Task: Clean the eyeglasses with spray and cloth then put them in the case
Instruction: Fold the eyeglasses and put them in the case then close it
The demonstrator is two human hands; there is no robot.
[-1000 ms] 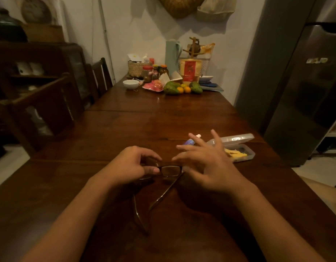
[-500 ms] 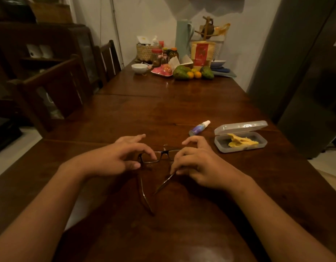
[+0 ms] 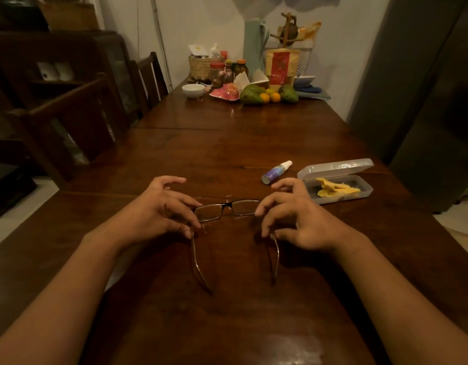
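Observation:
Dark-framed eyeglasses (image 3: 227, 208) stand on the wooden table (image 3: 227, 154) with both temples unfolded toward me. My left hand (image 3: 162, 209) pinches the frame's left end and hinge. At the right end and temple, my right hand (image 3: 293, 217) pinches the frame the same way. A small spray bottle (image 3: 276, 172) with a white cap lies on its side beyond the glasses. To the right sits an open clear glasses case (image 3: 364, 191) with a crumpled yellow cloth (image 3: 335, 189) inside it.
Fruit (image 3: 267, 94), jars, a white bowl (image 3: 193, 90), a basket and a tall green jug crowd the table's far end. Wooden chairs (image 3: 77, 122) line the left side. A dark refrigerator (image 3: 433, 101) stands close on the right.
The right temple, which lay folded across, now stands unfolded. My hands have moved apart to the two ends of the frame.

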